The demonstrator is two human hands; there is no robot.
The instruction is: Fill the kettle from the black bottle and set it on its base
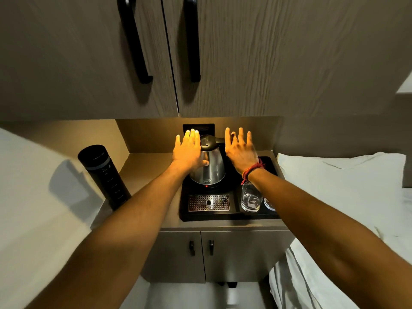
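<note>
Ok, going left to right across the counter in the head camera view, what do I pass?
Black bottle → left hand → kettle → right hand → drinking glass, which stands nearer the front edge than the hands.

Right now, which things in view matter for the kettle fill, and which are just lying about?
Job: kettle, black bottle, kettle base, left hand, right hand.
Lying about: two glasses, drip grille, black tray.
</note>
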